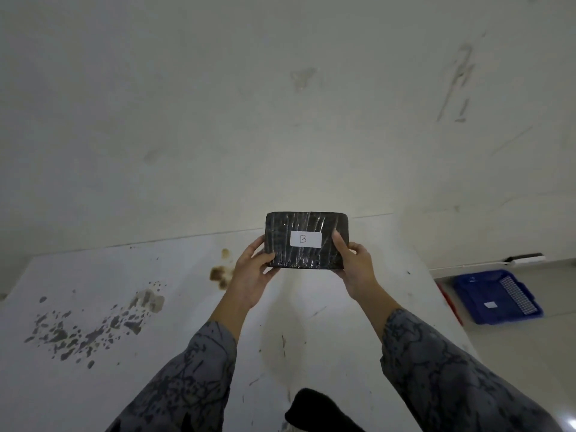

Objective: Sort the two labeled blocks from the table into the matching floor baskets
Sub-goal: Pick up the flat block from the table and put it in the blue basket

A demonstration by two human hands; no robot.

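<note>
A black block (307, 222) wrapped in clear film is held up above the white table (124, 275), its face toward me with a white label reading "B". My left hand (251, 277) grips its left lower edge and my right hand (355, 269) grips its right edge, thumb across the front. On the floor to the right lies a blue basket (495, 296) with a small white label inside. No second block is in view.
The table has dark paint chips at the left and brown stains near the middle. A stained white wall stands right behind it. A white power strip (526, 259) lies on the floor by the wall. Something black (314, 410) sits at the bottom edge.
</note>
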